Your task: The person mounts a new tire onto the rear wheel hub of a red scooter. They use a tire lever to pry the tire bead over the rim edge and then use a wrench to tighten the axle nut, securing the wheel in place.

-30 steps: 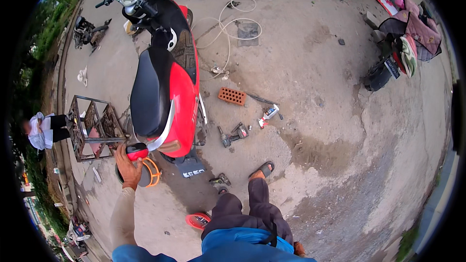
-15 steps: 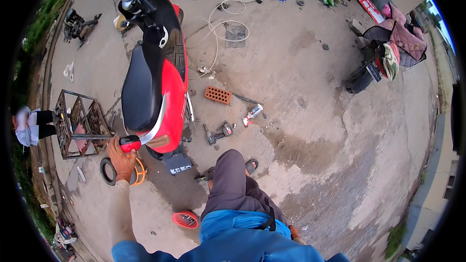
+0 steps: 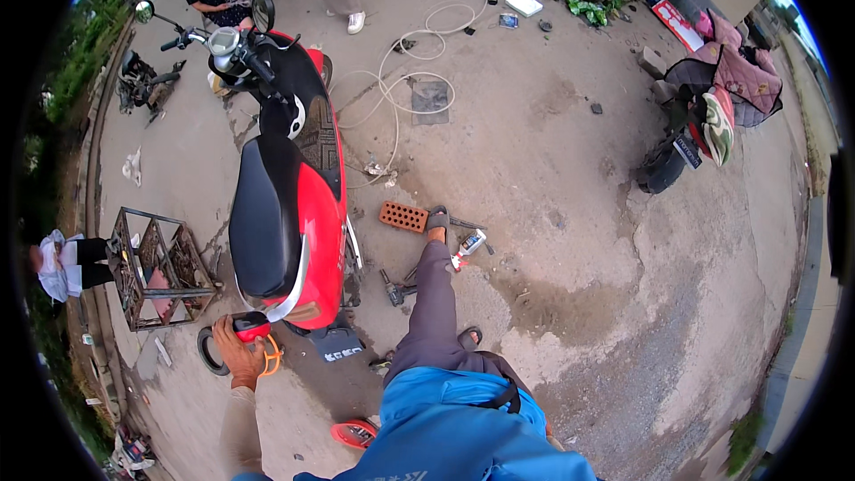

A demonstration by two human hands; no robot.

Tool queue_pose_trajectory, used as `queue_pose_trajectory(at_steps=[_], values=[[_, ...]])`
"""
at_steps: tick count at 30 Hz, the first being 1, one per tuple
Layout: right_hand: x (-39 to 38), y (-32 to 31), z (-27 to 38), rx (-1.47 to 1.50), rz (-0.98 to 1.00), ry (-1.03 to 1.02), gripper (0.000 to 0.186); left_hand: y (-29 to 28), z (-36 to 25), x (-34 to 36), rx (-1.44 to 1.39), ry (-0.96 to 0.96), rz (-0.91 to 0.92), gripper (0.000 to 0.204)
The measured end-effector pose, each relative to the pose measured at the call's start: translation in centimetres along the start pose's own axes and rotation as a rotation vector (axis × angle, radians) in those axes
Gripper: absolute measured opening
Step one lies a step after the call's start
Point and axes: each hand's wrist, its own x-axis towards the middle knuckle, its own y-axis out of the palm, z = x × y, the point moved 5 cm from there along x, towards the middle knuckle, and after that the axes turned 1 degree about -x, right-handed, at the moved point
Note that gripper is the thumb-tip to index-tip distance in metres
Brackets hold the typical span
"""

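Note:
My left hand (image 3: 239, 354) reaches to the back of a red scooter (image 3: 325, 232) with a black seat (image 3: 267, 218). Its fingers curl round a rounded red and black piece (image 3: 253, 328) beside the silver rear rail; I cannot tell if that piece is fixed to the scooter. Under the hand lie a small black tyre (image 3: 211, 353) and an orange ring-shaped part (image 3: 272, 356), both partly covered. A dark mudflap (image 3: 337, 343) hangs at the scooter's rear. My right hand is not distinguishable beside my body.
A perforated brick (image 3: 403, 216), a spray bottle (image 3: 469, 245) and a power tool (image 3: 392, 289) lie near my forward foot. A red bowl (image 3: 354, 433) sits close by me. A metal frame (image 3: 160, 272) stands left, a pale hose (image 3: 392, 98) coils ahead, and other people are near.
My forward leg has stepped out toward the brick, now beside it and partly covering the power tool. The view has shifted forward. My left hand stays on the red and black piece.

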Motion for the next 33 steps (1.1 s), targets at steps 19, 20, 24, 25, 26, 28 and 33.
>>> queue_pose_trajectory(at_steps=[19, 20, 24, 25, 26, 28, 33], values=[[11.1, -12.5, 24.0, -0.103, 0.197, 0.300, 0.039, 42.1, -31.4, 23.3, -0.449, 0.220, 0.855, 0.057], [13.9, -12.0, 25.9, -0.089, 0.204, 0.279, 0.039, 46.0, -29.6, 24.3, -0.390, 0.146, 0.876, 0.059], [26.5, -8.9, 33.5, 0.004, 0.160, 0.216, 0.039, 58.5, -27.2, 30.4, -0.177, -0.143, 1.128, 0.062], [30.4, -7.6, 35.8, 0.034, 0.149, 0.187, 0.039, 61.1, -26.4, 31.5, -0.190, -0.172, 1.117, 0.064], [34.2, -5.9, 37.8, 0.063, 0.146, 0.172, 0.039, 63.1, -25.8, 32.1, -0.198, -0.203, 1.112, 0.066], [41.5, -3.3, 41.4, 0.121, 0.112, 0.152, 0.040, 67.0, -26.2, 32.7, -0.282, -0.286, 1.082, 0.077], [61.3, 3.2, 49.2, 0.261, -0.026, 0.110, 0.040, 74.5, -26.7, 32.5, -0.304, -0.256, 0.978, 0.089]])
